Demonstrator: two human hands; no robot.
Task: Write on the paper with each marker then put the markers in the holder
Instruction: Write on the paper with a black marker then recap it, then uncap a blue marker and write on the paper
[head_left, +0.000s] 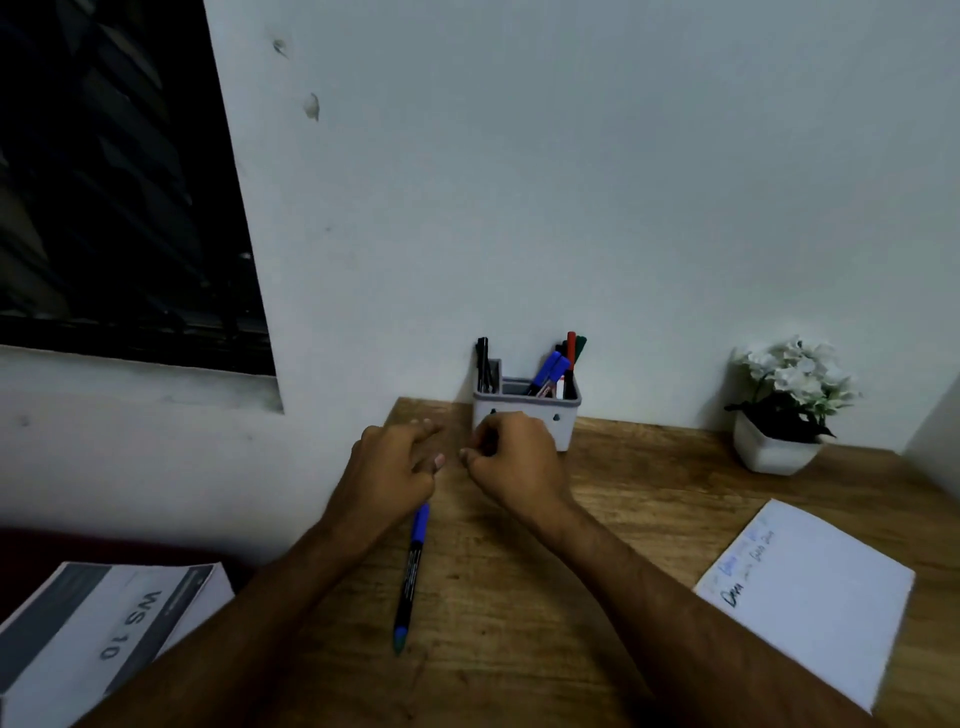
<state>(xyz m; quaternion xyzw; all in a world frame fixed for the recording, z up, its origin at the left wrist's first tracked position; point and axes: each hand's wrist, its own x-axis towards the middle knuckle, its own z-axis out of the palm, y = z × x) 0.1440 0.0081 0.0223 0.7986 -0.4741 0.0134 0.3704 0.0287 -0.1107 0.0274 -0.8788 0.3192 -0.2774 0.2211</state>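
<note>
A grey marker holder (563, 423) stands against the wall at the back of the wooden desk (519, 623). It holds several markers, among them black (483, 364), blue (548, 371) and red (571, 348) ones. My right hand (514, 460) hovers just in front of the holder with its fingers curled, and nothing shows in it. My left hand (397, 460) is beside it with fingers loosely spread. A blue marker (412, 582) lies on the desk, its far end just below my left hand. White paper (815, 603) with blue and black writing lies at the right.
A white pot with white flowers (779, 415) stands at the back right. A grey and white box marked "WS 10" (104, 623) sits off the desk's left edge. A dark window (104, 182) fills the upper left.
</note>
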